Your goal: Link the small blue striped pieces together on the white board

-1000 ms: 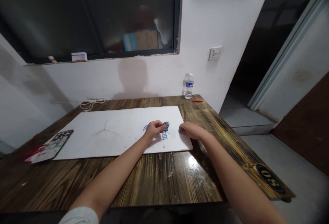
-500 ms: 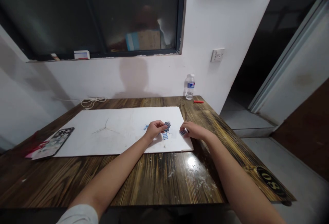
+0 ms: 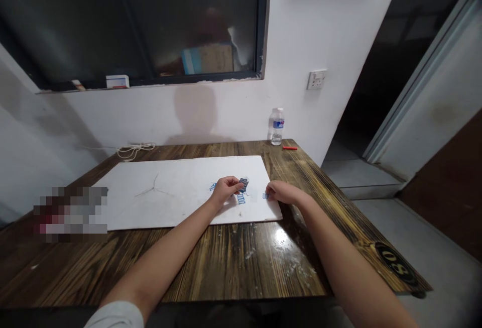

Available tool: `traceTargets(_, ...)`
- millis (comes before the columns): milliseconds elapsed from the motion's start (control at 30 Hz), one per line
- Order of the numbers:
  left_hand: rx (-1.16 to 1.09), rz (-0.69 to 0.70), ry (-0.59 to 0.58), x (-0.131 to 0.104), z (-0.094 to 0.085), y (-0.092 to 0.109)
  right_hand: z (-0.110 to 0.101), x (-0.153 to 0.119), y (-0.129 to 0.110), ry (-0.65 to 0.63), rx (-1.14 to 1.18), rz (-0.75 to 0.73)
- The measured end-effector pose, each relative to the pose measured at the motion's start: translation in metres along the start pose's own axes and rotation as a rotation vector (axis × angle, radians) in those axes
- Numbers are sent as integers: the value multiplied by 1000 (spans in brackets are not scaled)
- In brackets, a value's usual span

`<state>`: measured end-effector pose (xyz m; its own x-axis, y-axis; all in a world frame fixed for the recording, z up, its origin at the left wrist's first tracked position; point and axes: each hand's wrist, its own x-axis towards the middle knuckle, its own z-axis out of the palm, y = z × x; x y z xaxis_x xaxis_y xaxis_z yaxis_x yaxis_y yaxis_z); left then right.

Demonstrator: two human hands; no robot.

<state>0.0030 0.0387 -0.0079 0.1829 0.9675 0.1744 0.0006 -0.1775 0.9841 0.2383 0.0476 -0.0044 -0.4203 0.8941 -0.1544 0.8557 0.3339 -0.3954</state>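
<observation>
My left hand (image 3: 227, 189) is closed in a pinch on a small dark striped piece (image 3: 244, 184), held over the white board (image 3: 196, 180). Blue ladder-like marks (image 3: 241, 199) show on the board just below that piece. At the board's right edge, my right hand (image 3: 280, 191) has its fingers curled together and turned down. Beside its fingertips lie small blue-outlined rectangles (image 3: 265, 196); whether they are drawn or loose I cannot tell. What the right fingers hold is hidden.
The board lies on a dark wooden table (image 3: 211, 262). A water bottle (image 3: 276, 127) and a red stick-like object (image 3: 289, 148) are at the back right. A coiled white cord (image 3: 135, 150) lies at the back left. Blurred blocks cover something at the far left.
A dark striped piece showed at my right fingertips earlier; now blue-outlined rectangles show there and the fingers have curled further down. My left hand keeps its pinch, almost unmoved.
</observation>
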Motion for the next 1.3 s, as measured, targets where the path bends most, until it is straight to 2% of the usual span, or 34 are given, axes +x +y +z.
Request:
traceTargets(333, 2, 14, -3, 0, 0, 0, -3, -5, -6, 15, -55, -33)
traceTargets(533, 18, 17, -14, 0, -1, 0, -5, -10, -9, 99, -63, -34)
traceTargets(733, 21, 21, -13, 1, -1, -3, -5, -6, -10, 233, 219, -141)
traceTargets(933, 17, 14, -4, 0, -1, -1, -4, -2, -27, 438, 593, -200)
traceTargets(1000, 12, 12, -1, -1, -1, 0, 0, -1, -34, 451, 773, -236)
traceTargets(1100, 5, 8, 4, -1, -1, 2, 10, 0, -46, 375, 981, -254)
traceTargets(1167, -8, 5, 1, -2, -1, 3, 17, 1, -52, 362, 1009, -228)
traceTargets(1300, -22, 13, -25, -1, -2, 1, 27, 3, -59, 444, 893, -142)
